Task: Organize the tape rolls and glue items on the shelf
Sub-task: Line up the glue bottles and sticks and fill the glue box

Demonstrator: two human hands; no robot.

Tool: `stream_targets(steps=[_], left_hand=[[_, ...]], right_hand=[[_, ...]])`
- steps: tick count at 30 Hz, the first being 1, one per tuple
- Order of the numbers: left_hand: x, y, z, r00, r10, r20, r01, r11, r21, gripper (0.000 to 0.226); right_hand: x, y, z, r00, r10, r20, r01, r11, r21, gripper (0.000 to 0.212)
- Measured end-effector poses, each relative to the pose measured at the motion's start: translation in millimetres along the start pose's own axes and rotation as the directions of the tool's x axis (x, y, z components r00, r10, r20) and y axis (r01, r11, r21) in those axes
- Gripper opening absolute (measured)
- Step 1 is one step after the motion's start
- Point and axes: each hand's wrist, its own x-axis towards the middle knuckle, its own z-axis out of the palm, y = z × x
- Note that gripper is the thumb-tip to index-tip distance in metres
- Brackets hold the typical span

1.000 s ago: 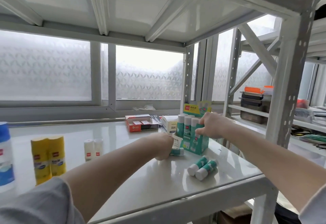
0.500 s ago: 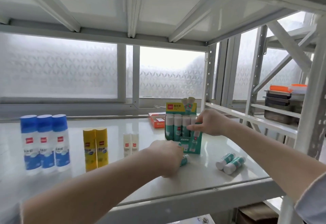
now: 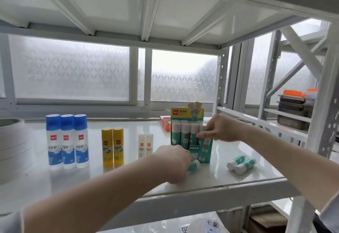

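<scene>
A green display box of glue sticks (image 3: 190,137) stands on the white shelf (image 3: 128,174), right of centre. My right hand (image 3: 220,128) grips the box's front right edge. My left hand (image 3: 174,163) is closed on a green glue stick (image 3: 194,165) lying just in front of the box. Two more green glue sticks (image 3: 241,162) lie loose to the right. Further left stand three blue-capped glue bottles (image 3: 67,141), two yellow glue sticks (image 3: 112,146) and two small white glue sticks (image 3: 145,144). A stack of white tape rolls (image 3: 12,150) sits at the far left.
A red-orange box (image 3: 165,122) lies behind the display box near the frosted window. Shelf posts (image 3: 220,85) rise on the right. A neighbouring rack holds dark trays with orange lids (image 3: 293,107). Another shelf lies below.
The view has swung left and closer, bringing the blue bottles and tape rolls into sight. Both hands stay at the green display box, the left still on the lying stick.
</scene>
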Motion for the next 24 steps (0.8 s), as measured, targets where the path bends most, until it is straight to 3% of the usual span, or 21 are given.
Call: stream_targets(steps=[11, 16, 21, 24], left_hand=[[-12, -3, 0, 1.000, 0.006, -0.008, -0.007, 0.997, -0.073, 0.023], [-18, -10, -14, 0.999, 0.047, 0.019, -0.045, 0.994, -0.097, 0.031], [-22, -29, -56, 0.987, 0.139, 0.081, -0.124, 0.978, -0.169, 0.035], [-25, -39, -78, 0.985, 0.165, 0.040, -0.150, 0.958, -0.245, 0.032]], right_hand=[[-19, -16, -5, 0.996, -0.022, 0.092, 0.024, 0.999, -0.024, 0.048], [-29, -38, -35, 0.987, -0.042, 0.155, 0.067, 0.984, -0.163, 0.028], [-40, -78, -76, 0.973, 0.007, 0.232, 0.060, 0.957, -0.282, 0.033], [-45, -98, -81, 0.969, -0.042, 0.244, 0.104, 0.963, -0.247, 0.044]])
